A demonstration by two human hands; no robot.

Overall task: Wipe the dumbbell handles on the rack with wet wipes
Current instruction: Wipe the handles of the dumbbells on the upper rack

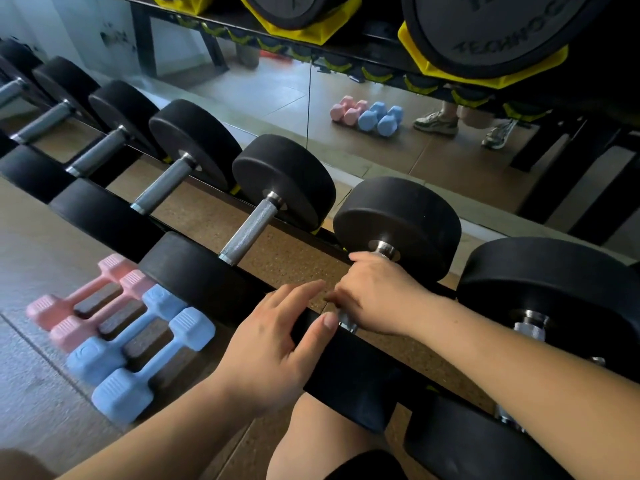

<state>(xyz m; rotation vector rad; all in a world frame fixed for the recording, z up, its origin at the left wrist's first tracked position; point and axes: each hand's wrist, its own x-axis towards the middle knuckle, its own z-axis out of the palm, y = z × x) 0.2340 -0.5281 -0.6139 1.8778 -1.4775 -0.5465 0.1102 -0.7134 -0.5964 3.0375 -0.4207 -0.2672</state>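
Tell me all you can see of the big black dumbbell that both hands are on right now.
The dumbbell has two thick round black heads, matte like rubber, joined by a silvery metal handle with steel collars. It lies across the rack in a row of similar ones, far head toward the mirror. The right hand is curled round the handle, hiding most of it; the left hand rests on the near head. No wipe shows.

L hand (273, 344) open, fingers straight; R hand (379, 294) grips handle (347, 323).
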